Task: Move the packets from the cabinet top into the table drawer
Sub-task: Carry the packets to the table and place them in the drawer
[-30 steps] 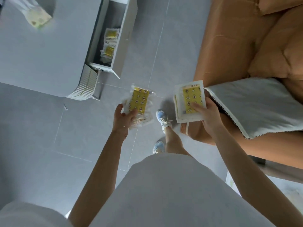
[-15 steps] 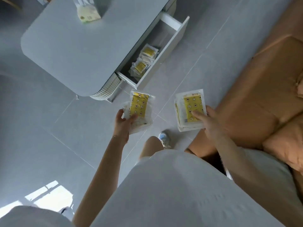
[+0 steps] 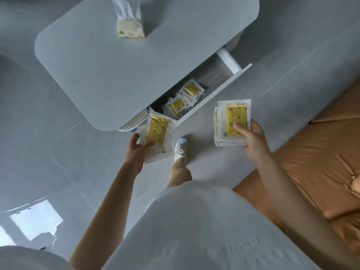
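Standing on grey tile floor (image 3: 48, 172): grey table (image 3: 126, 71), orange sofa (image 3: 321, 162).

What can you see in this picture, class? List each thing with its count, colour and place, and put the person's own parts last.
table: one, grey, upper left
drawer: one, white, pulled open
tissue pack: one, pale, on table
packets in drawer: several, yellow-and-clear
sofa: one, orange, right
left-hand packets: small stack, yellow-and-clear
right-hand packets: small stack, yellow-and-clear
left hand: holding packets
right hand: holding packets
shoe: one, white-blue, on floor
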Motion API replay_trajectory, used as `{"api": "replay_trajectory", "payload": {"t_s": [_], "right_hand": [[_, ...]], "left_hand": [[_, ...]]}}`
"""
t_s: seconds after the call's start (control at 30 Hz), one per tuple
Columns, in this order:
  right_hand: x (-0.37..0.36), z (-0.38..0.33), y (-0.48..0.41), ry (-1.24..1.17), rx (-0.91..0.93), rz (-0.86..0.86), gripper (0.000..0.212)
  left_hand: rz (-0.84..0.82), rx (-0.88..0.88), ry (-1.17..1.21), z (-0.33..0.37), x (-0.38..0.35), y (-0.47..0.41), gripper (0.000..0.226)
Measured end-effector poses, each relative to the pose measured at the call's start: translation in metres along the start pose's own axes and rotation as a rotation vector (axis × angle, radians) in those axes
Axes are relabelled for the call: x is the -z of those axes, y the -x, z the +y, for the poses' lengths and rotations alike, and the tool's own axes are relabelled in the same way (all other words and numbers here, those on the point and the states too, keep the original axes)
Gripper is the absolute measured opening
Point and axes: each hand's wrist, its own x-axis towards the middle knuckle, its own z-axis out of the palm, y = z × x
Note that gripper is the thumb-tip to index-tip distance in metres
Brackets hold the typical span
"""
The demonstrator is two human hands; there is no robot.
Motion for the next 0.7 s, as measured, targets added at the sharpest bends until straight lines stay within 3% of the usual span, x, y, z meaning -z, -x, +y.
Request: {"api": "replay_trajectory", "payload": {"t_s": [0.13,0.3,0.7], "right_hand": [[-0.015,-0.043,-0.045,0.013,0.013,0.007,0.019],[-0.025,-0.077,-0.104,0.093,0.004,0.026,0.019],[-0.066,-0.105,-0.248,0.492,-0.212,-0.292,0.022]], "left_hand": [[0.031,0.049,-0.001,0.036,-0.012,-0.033,0.062],[-0.026,0.078,-0.056,0.067,-0.042,-0.062,0.057],[0.159,0.256,0.034,0.065,-0.080,-0.130,0.056]]}}
